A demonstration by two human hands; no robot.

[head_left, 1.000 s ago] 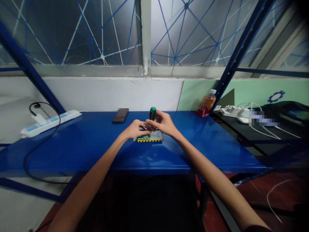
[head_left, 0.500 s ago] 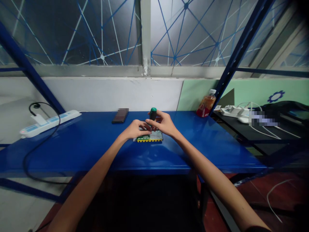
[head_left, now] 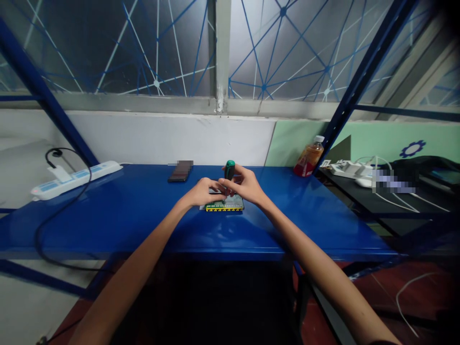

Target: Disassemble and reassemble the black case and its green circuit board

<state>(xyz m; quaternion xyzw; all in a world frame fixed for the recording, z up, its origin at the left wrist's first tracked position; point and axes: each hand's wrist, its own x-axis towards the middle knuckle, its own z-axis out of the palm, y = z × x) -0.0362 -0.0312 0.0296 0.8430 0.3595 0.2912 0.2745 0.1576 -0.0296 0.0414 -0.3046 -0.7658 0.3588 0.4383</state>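
Windows (head_left: 280, 57) crossed by blue and white lines are filling the background beyond the hands, with a blue table (head_left: 136, 206) spreading beneath the grip and out to either side. Well to the right of the hands, a black side table (head_left: 368, 197) is carrying white plugs (head_left: 354, 168). Well off to the left, a long white power strip (head_left: 77, 179) is lying at a slant. At center, a person's right hand (head_left: 248, 186) is gripping a screwdriver (head_left: 230, 169), while the left hand (head_left: 199, 193) is meeting it from the other side; whether its fingers are pinching anything, one cannot tell. Directly under both hands, a circuit board (head_left: 224, 207) with a yellow front edge is lying on the table, partly covered by fingers. Behind the grip to the right, a bottle (head_left: 309, 159) with a white cap is standing; behind it to the left, a dark phone (head_left: 178, 176) is lying. The screwdriver is pointing down nearly upright, its green-and-black handle showing above the fingers.
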